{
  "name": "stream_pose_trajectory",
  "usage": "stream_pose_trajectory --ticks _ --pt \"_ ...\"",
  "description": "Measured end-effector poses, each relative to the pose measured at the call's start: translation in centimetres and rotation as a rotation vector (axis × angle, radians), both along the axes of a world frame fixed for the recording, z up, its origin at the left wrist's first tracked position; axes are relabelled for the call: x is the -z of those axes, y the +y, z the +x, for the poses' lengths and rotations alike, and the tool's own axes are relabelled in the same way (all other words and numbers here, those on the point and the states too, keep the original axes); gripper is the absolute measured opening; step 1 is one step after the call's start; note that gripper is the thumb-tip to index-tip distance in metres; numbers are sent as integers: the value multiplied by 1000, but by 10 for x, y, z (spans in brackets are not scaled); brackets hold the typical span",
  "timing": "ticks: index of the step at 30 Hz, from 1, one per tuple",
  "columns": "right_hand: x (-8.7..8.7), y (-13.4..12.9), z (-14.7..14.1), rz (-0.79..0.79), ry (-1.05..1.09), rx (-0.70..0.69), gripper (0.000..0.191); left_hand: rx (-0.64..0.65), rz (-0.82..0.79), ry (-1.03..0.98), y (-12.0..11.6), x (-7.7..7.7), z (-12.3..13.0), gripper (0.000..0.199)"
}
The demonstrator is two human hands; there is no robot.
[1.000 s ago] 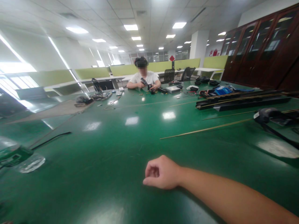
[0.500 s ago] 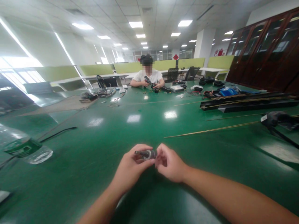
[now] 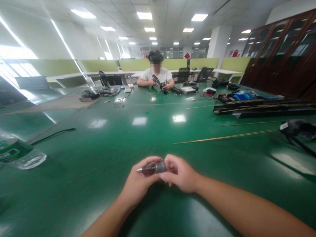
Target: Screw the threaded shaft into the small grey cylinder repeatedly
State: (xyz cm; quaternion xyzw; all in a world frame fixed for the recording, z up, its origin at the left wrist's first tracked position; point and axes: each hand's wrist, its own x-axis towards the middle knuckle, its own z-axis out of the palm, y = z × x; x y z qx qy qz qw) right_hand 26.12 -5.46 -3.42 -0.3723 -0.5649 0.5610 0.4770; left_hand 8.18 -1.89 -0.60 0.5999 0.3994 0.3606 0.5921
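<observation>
A small dark metal cylindrical part [image 3: 160,167] with a narrower shaft lies between my two hands, just above the green table [image 3: 118,141]. My left hand [image 3: 142,176] is closed on it, thumb below and fingers behind, and the shaft's shiny tip points left across the palm. At the part's thick right end, the bent fingers and thumb of my right hand [image 3: 179,172] grip it. Some of my right fingertips are hidden behind the part.
A clear bottle with a green label [image 3: 18,153] lies at the left beside a black cable [image 3: 54,134]. Thin brass rods [image 3: 222,136] and black rails [image 3: 266,110] lie to the right. Across the table sits a person [image 3: 156,74] holding a dark tool.
The metal part has turned so that its side and shaft show more fully. My right thumb has shifted left towards it. The view has tilted and shifted slightly.
</observation>
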Motion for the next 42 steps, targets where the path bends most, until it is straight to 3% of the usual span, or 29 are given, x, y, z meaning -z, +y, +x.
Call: stream_pose_trajectory --ticks 10,15,24,34,42 --pt "-1 3 0 -33 18 11 42 40 -21 -66 1 7 -4 37" --pt "2 6 -1 -57 -34 11 48 -5 -57 -48 3 11 -5 45" --pt "4 7 -1 -96 -18 -7 53 -42 -158 -191 4 15 -1 57" --pt "2 7 0 -114 -32 -26 53 36 -96 -143 2 7 -3 55" --pt "-2 10 5 -145 74 -29 43 -74 49 -28 4 3 -8 55"
